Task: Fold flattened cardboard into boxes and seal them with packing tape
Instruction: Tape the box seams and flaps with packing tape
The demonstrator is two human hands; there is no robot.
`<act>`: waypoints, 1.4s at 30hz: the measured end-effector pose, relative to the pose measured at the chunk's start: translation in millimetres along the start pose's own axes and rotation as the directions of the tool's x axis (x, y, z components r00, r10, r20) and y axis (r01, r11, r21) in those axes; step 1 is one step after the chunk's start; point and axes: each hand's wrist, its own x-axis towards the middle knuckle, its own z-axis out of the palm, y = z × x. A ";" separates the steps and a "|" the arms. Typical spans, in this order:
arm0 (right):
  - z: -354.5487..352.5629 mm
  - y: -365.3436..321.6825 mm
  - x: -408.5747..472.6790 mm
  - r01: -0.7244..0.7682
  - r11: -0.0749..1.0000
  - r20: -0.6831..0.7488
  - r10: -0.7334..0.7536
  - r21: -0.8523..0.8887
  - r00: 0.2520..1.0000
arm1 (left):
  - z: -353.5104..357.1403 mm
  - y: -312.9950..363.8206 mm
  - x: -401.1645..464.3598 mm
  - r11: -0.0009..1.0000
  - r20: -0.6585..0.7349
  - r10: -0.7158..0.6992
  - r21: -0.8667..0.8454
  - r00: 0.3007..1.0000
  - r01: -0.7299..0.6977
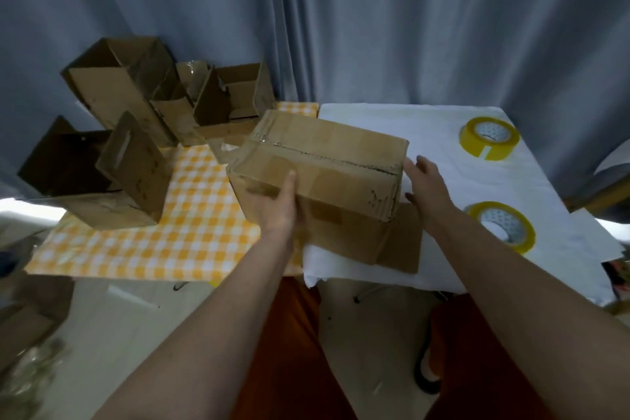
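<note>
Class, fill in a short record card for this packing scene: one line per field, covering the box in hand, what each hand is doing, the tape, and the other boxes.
Box in hand: closed cardboard box, top flaps shut, seam visible along the top
Left hand: holds the box's near side, thumb up on the cardboard
Right hand: open, fingers at the box's right end
Tape: two yellow rolls, far roll and near roll, on the white cloth
Other boxes: several open boxes on the checked cloth, left
</note>
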 end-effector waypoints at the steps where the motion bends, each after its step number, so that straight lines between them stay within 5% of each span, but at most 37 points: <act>1: 2.5 -5.7 6.8 0.008 0.999 0.022 -0.009 0.041 1.000 | 3.4 -7.0 -15.4 1.000 0.052 0.003 0.015 0.999 -0.004; 6: 4.6 -17.0 18.6 0.014 0.999 0.135 -0.020 0.045 0.991 | 14.4 -19.4 -59.3 0.988 0.199 0.147 0.011 0.969 -0.153; 10: 8.5 -19.2 -12.4 0.159 0.987 0.041 -0.159 0.008 0.986 | 15.0 15.2 -55.4 0.947 0.196 0.293 0.073 0.936 -0.312; 13: 6.1 -15.4 -38.3 0.227 0.968 -0.053 -0.223 0.105 0.973 | 20.8 38.7 -38.5 0.949 0.284 0.282 0.058 0.916 -0.310; 17: 0.7 13.2 -53.4 0.185 0.982 -0.051 -0.188 -0.046 0.981 | 30.6 18.4 -21.7 0.890 0.494 0.220 0.251 0.842 -0.380; 22: -19.1 19.2 -33.3 0.170 0.982 -0.002 -0.171 -0.085 0.985 | 52.4 16.4 -15.8 0.822 0.527 0.237 0.339 0.816 -0.458; 24: -23.0 17.4 -28.6 0.193 0.977 0.051 -0.189 -0.091 0.981 | 54.8 15.3 -19.4 0.616 0.520 0.412 0.446 0.748 -0.649; 26: -25.0 18.8 -25.9 0.202 0.975 0.073 -0.196 -0.091 0.978 | 56.9 6.0 -27.2 0.237 0.591 0.603 0.510 0.536 -0.827; 29: -41.5 27.7 -16.9 0.173 0.967 -0.084 -0.191 -0.189 0.978 | 61.3 -5.8 -37.9 -0.059 0.795 0.502 0.426 0.342 -0.903; 35: -92.8 68.2 12.2 0.014 0.880 -0.301 -0.177 -0.475 0.937 | 57.2 0.8 -20.0 -0.108 0.828 0.460 0.412 0.322 -0.905; 38: -109.4 94.9 20.4 -0.111 0.673 -0.263 -0.128 -0.731 0.956 | 60.8 -0.7 -25.1 -0.112 0.791 0.482 0.483 0.377 -0.869; 42: -122.4 112.4 12.0 -0.213 0.483 -0.263 -0.039 -0.849 0.964 | 61.2 -3.9 -28.1 -0.150 0.780 0.452 0.545 0.433 -0.825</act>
